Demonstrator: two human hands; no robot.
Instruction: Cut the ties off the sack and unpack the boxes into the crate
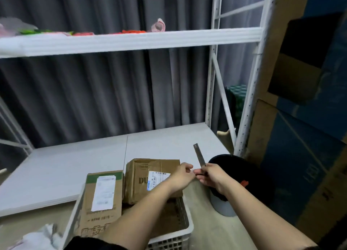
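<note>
Nearest, at lower left, crumpled white sack on the floor, left of and below both hands. Beside it, white slotted crate holding two cardboard boxes: green-topped box upright at left, brown box behind it, tilted, both bearing white labels. Above the crate's right end, left hand pinched narrow against the right hand's fingertips. Right hand closed around a cutter handle, thin metal blade pointing up and away. Boxes nearer the left hand. Just right, black-topped bin. Farther back, pale lower shelf, white rack, grey curtain.
</note>
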